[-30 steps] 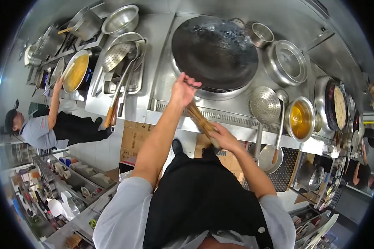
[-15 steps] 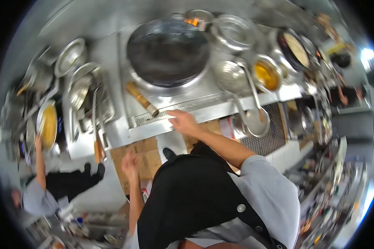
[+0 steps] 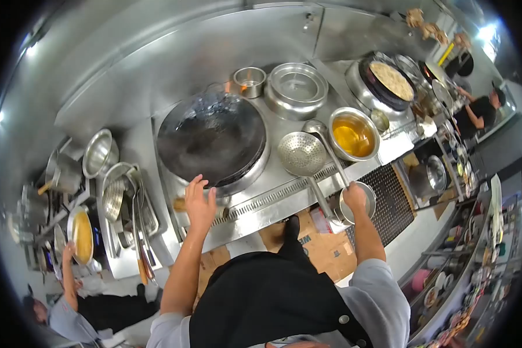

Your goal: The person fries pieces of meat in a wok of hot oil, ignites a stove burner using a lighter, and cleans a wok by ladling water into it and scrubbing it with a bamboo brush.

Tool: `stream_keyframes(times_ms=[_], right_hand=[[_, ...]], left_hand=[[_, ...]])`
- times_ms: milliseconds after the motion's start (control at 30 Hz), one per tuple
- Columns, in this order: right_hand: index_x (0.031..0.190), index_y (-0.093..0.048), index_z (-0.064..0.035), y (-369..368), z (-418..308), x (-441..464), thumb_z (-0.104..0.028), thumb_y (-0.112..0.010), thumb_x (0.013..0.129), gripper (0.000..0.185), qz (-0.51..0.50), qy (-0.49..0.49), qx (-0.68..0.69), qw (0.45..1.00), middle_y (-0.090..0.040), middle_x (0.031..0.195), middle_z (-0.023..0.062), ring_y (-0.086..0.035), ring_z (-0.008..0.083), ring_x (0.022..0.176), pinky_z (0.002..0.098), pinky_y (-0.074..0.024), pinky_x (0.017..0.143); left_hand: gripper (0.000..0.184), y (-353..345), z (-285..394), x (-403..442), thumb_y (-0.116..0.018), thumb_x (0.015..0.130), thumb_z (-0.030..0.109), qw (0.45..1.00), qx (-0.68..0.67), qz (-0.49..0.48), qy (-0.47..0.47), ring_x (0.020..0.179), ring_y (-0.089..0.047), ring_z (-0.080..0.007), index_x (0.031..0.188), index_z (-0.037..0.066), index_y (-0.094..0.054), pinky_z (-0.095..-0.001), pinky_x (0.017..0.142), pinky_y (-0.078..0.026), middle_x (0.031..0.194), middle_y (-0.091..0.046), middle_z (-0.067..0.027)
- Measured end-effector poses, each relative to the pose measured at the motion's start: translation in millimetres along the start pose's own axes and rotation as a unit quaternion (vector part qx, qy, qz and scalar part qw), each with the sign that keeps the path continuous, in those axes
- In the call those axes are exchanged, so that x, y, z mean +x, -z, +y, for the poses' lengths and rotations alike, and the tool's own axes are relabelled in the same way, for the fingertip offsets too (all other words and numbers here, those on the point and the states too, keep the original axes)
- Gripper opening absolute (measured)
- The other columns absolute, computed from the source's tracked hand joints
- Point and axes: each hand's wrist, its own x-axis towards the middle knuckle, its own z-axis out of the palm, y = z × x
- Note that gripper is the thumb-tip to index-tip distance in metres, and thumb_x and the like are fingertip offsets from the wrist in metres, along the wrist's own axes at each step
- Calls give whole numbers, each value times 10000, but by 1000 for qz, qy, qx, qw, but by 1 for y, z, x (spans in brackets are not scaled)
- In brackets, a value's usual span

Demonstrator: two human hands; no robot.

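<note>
A large black wok (image 3: pixel 211 139) sits on the stove, a little smoke or steam over it. My left hand (image 3: pixel 200 206) is held at its near edge, fingers apart with nothing in them. Partly hidden behind that hand is a bamboo-like stick or brush (image 3: pixel 180 205) on the stove front. My right hand (image 3: pixel 355 197) is closed around the handle end of a ladle (image 3: pixel 332 153), whose bowl rests beside a metal pot of yellow oil (image 3: pixel 354 137). Left of the ladle lies a perforated skimmer (image 3: pixel 301 153). Below my right hand is a pale pot (image 3: pixel 365 210).
A lidded or nested steel pot (image 3: pixel 297 87) and a small steel pot (image 3: pixel 249 82) stand behind. Another wok with pale food (image 3: pixel 391 81) is at right. At left, a tray of utensils (image 3: pixel 127 214) adjoins a co-worker (image 3: pixel 78 316) holding a pan. Another person (image 3: pixel 478 110) stands far right.
My right hand has moved right from the stove's front edge and taken hold of the ladle handle. My left hand has risen to the wok's near edge. The view has tilted up.
</note>
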Motion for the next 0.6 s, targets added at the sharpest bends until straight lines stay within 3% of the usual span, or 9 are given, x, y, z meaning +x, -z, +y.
stream_keyframes(times_ms=[33, 100, 167, 233, 300, 367, 433, 500, 600], right_hand=[[1183, -604, -5, -12, 3, 3, -286, -633, 879, 415, 1, -11, 8, 1000, -696, 1118, 276, -675, 453, 1060, 558, -535, 888], [1109, -663, 5, -40, 17, 5, -303, -707, 819, 425, 97, 90, 98, 986, -707, 878, 265, -703, 445, 830, 528, -545, 765], [1092, -666, 10, -46, 6, -21, -271, -715, 842, 379, 41, 69, 200, 977, -703, 866, 252, -702, 411, 806, 490, -543, 770], [1169, -632, 27, -10, -29, -41, -245, -722, 864, 418, -24, 100, 338, 935, -704, 935, 227, -697, 361, 851, 457, -539, 784], [1303, -572, 18, 50, -80, -10, -219, -737, 869, 522, 35, 203, 354, 912, -693, 1059, 215, -682, 343, 935, 441, -541, 846], [1397, -512, -14, 49, -101, 90, -222, -736, 866, 613, 145, 330, 285, 888, -671, 1151, 222, -672, 356, 1003, 435, -532, 902], [1420, -502, -2, 102, -157, 152, -218, -718, 869, 630, -20, 264, 314, 912, -678, 1153, 249, -677, 374, 1051, 436, -532, 933], [1302, -546, 77, 108, -198, 218, -214, -696, 876, 537, 46, 248, 208, 945, -704, 1034, 248, -704, 365, 975, 452, -563, 851], [1257, -588, 43, 85, -247, 296, -183, -671, 891, 438, -27, 203, 172, 964, -727, 974, 241, -717, 405, 917, 463, -578, 757]], left_hand=[[298, -21, -1, 13, -697, 906, 184, 999, 31, 21, 15, 1167, -585, -385, 1146, 21, -631, -490, 1070, -405, 1296, -618, -197], [287, -55, -15, 16, -698, 905, 203, 997, 71, 28, -13, 1154, -592, -361, 1113, 16, -635, -487, 1079, -391, 1229, -641, -169], [249, -73, -29, 9, -680, 915, 193, 979, 199, 26, -34, 1112, -599, -345, 1088, 19, -642, -479, 1068, -392, 1149, -650, -139], [227, -75, -36, 9, -684, 910, 186, 981, 192, 21, -17, 1088, -601, -341, 1069, 28, -645, -491, 1066, -392, 1107, -650, -130], [206, -74, -32, 14, -688, 905, 179, 982, 191, 6, 5, 1064, -603, -337, 1050, 38, -649, -502, 1064, -393, 1064, -650, -121], [186, -65, -16, 24, -706, 890, 169, 991, 109, 29, 69, 1026, -603, -332, 1022, 54, -647, -541, 1055, -394, 1019, -645, -123], [160, -56, -8, 22, -719, 873, 150, 990, 106, 34, 85, 1013, -603, -333, 986, 60, -650, -556, 1035, -410, 990, -642, -123], [146, -49, -12, 12, -727, 861, 149, 972, 224, -30, 59, 1014, -598, -345, 937, 52, -648, -539, 1022, -427, 964, -628, -123], [154, -60, -2, 14, -746, 836, 164, 968, 235, -32, 82, 975, -586, -347, 866, 51, -645, -556, 1034, -420, 918, -612, -124]])
